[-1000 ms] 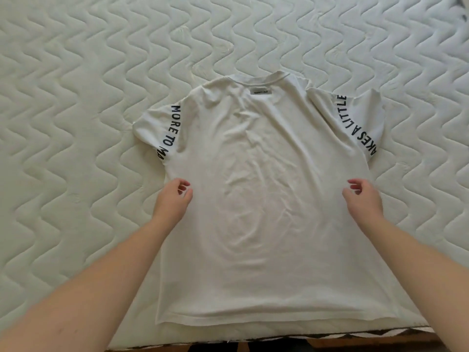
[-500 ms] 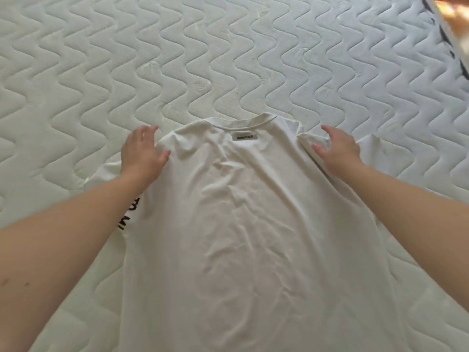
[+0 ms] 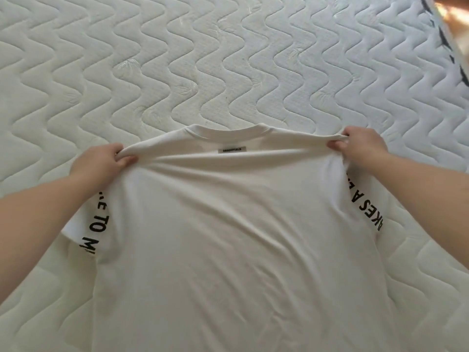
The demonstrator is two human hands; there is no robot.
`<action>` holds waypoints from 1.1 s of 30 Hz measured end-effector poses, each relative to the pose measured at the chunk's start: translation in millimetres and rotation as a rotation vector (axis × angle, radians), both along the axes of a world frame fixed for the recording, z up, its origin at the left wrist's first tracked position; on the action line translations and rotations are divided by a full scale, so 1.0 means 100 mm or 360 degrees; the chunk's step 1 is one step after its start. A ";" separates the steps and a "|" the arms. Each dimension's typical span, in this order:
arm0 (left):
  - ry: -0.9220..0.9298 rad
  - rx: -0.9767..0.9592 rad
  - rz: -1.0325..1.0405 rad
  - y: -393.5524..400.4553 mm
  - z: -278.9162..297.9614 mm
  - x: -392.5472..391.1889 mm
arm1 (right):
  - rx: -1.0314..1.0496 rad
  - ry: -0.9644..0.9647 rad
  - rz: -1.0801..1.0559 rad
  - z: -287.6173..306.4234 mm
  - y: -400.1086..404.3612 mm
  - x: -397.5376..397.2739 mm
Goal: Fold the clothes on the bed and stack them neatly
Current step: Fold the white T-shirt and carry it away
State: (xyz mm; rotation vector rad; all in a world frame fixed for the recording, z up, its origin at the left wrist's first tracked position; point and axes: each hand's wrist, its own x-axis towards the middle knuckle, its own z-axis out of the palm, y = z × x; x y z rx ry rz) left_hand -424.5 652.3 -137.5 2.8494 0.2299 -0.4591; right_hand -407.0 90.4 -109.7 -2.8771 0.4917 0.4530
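A white T-shirt (image 3: pixel 233 237) with black lettering on both sleeves is spread back side up on the bed, its collar and small label pointing away from me. My left hand (image 3: pixel 101 163) pinches the left shoulder of the shirt. My right hand (image 3: pixel 360 147) pinches the right shoulder. Between the two hands the shoulder line is lifted off the mattress and pulled taut. The sleeves hang down under my forearms. The hem lies below the frame's bottom edge, out of sight.
The white quilted mattress (image 3: pixel 228 67) with a wavy stitch pattern stretches far beyond the shirt. Its right edge with dark piping (image 3: pixel 454 54) shows at the top right, with a strip of wooden floor (image 3: pixel 456 11) past it.
My hands went from the shirt's sides up to its shoulders, lay flat there, and now pinch the fabric and lift the shoulder line taut. The camera has moved closer.
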 end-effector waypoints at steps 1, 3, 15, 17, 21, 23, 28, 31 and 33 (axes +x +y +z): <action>-0.0060 0.0016 0.0068 0.00 -0.02 -0.02 | -0.0056 -0.0007 -0.0008 -0.02 0.00 0.01; -0.0108 -0.0015 0.0176 0.00 -0.06 -0.06 | -0.0211 0.0016 0.0016 -0.07 0.02 0.01; 0.0096 -0.0281 0.0187 0.26 0.10 -0.08 | 0.0118 0.0071 0.0067 -0.05 0.05 0.02; 0.0084 -0.0320 0.0140 0.09 0.07 0.01 | 0.0187 0.0045 0.0215 -0.04 0.26 0.13; 0.0048 -0.0340 -0.0030 -0.36 0.01 0.30 | 0.0175 0.0037 0.0500 -0.08 0.76 0.35; 0.0039 -0.0354 -0.0065 -0.60 -0.02 0.44 | 0.0216 0.0038 0.0495 -0.12 1.00 0.43; -0.0180 -0.0447 0.0207 -0.94 -0.08 0.60 | 0.0338 -0.0233 0.0068 -0.22 1.18 0.52; -0.0202 -0.0316 0.0227 -1.01 -0.12 0.58 | 0.0356 -0.0242 0.0083 -0.28 1.12 0.48; -0.0282 -0.0136 0.0180 -1.07 -0.14 0.51 | 0.0484 -0.0297 0.0112 -0.26 1.03 0.43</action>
